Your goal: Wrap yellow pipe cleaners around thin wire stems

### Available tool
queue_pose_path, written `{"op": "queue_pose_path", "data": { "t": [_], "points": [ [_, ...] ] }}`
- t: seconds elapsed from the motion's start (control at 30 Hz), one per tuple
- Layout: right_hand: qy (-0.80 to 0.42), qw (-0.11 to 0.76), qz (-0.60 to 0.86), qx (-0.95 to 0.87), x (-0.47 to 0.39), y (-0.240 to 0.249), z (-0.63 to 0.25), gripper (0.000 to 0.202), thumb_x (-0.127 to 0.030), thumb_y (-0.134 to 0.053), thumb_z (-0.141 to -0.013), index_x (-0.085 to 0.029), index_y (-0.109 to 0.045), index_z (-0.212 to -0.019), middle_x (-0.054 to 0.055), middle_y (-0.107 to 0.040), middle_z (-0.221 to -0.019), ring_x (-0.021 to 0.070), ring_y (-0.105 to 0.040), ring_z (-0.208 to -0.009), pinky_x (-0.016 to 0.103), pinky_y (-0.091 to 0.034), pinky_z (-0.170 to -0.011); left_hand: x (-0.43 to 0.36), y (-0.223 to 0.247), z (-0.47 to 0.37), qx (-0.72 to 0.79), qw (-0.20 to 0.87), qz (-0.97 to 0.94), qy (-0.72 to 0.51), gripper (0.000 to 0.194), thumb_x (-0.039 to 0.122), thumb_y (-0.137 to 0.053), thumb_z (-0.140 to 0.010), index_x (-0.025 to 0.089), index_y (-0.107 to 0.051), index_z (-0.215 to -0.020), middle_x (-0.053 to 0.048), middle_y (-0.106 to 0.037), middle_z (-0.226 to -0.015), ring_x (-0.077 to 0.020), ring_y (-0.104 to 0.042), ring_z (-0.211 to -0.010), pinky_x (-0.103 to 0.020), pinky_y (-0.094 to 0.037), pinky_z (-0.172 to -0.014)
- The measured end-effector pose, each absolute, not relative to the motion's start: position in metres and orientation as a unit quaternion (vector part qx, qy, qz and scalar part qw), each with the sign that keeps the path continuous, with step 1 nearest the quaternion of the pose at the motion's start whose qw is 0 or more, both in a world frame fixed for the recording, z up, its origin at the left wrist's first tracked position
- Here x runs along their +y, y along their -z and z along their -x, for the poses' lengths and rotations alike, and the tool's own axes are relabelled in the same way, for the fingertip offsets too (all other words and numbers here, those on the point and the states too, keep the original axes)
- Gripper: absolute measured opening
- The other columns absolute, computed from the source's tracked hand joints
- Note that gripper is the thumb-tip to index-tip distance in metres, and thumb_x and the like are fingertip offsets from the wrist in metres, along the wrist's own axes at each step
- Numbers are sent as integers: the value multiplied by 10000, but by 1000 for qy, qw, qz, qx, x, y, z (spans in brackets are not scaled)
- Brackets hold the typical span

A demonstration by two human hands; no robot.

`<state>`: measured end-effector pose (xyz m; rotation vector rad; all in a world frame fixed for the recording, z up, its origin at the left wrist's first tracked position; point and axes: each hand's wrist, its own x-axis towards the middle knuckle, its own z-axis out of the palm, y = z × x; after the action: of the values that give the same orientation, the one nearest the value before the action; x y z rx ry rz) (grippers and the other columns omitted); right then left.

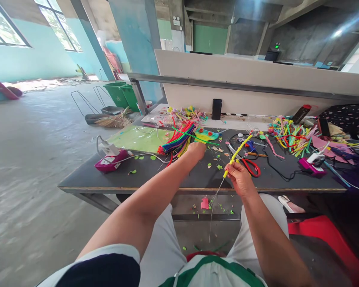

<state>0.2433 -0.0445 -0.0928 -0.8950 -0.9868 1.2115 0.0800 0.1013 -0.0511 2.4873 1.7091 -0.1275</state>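
Note:
My right hand (pixel 239 179) pinches the lower end of a yellow fuzzy-wrapped stem (pixel 235 156), which slants up and to the right. Thin bare wires (pixel 215 193) hang below it. Farther forward, my left hand (pixel 196 150) is curled, its fingertips hidden from view; what it holds, if anything, cannot be made out. Just beyond it lies a bundle of colored pipe cleaners (pixel 179 138), with a green one (pixel 205 140) across it. A yellow and teal piece with red bits (pixel 208 134) sits beside that hand. Red-handled scissors (pixel 253 168) rest near my right hand.
A phone (pixel 216 109) leans on the back panel. Pipe cleaner pieces (pixel 293 137) heap at the right. Pink power blocks (pixel 110 161) stand at both sides, with cords. A blue glue gun (pixel 250 146) lies behind the scissors. Green scraps (pixel 219 167) litter the tabletop.

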Motion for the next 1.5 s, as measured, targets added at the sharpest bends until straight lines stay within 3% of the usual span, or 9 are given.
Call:
{"op": "queue_pose_path", "data": {
  "t": [0.27, 0.43, 0.57, 0.77, 1.03, 1.5],
  "points": [
    [-535, 620, 398, -413, -44, 94, -240, 237, -365, -772, -647, -178, -629, -614, -25, -524, -592, 88, -411, -543, 240, -330, -519, 105, 45, -69, 576, 17, -815, 55, 293, 134, -644, -724, 124, -700, -1011, -184, -688, -1040, -293, -624, -1048, -347, -494, -885],
    [-545, 616, 397, -406, -42, 97, -241, 232, -364, -773, -651, -182, -631, -630, -27, -534, -599, 86, -415, -539, 234, -329, -511, 104, 53, -69, 567, 15, -823, 43, 312, 178, -593, -788, 156, -666, -1090, -163, -658, -1139, -257, -604, -1092, -310, -470, -915],
    [-537, 620, 399, -410, -41, 98, -242, 233, -367, -771, -656, -182, -631, -627, -25, -529, -601, 87, -413, -543, 234, -331, -506, 105, 62, -77, 555, 29, -831, 36, 271, 173, -599, -778, 165, -688, -1034, -152, -667, -1117, -252, -606, -1085, -307, -457, -930],
    [-535, 632, 394, -400, -41, 97, -242, 217, -350, -772, -656, -182, -638, -623, -25, -528, -621, 84, -421, -565, 230, -347, -523, 104, 69, -90, 542, 46, -839, -1, 198, 125, -644, -729, 132, -703, -919, -153, -684, -1023, -252, -616, -1033, -325, -451, -928],
    [-532, 628, 404, -400, -42, 97, -241, 230, -364, -786, -633, -185, -642, -636, -20, -538, -626, 92, -423, -565, 232, -357, -514, 95, 61, -84, 535, 34, -842, -60, 137, 85, -598, -789, 38, -673, -894, -128, -669, -886, -225, -617, -982, -284, -446, -894],
    [-539, 616, 420, -393, -40, 102, -236, 235, -378, -797, -615, -194, -652, -613, -31, -527, -593, 82, -412, -541, 232, -341, -507, 99, 49, -67, 573, 18, -819, 6, 282, 151, -596, -768, 191, -687, -1032, -107, -681, -1099, -236, -620, -1055, -293, -484, -900]
  ]
}}
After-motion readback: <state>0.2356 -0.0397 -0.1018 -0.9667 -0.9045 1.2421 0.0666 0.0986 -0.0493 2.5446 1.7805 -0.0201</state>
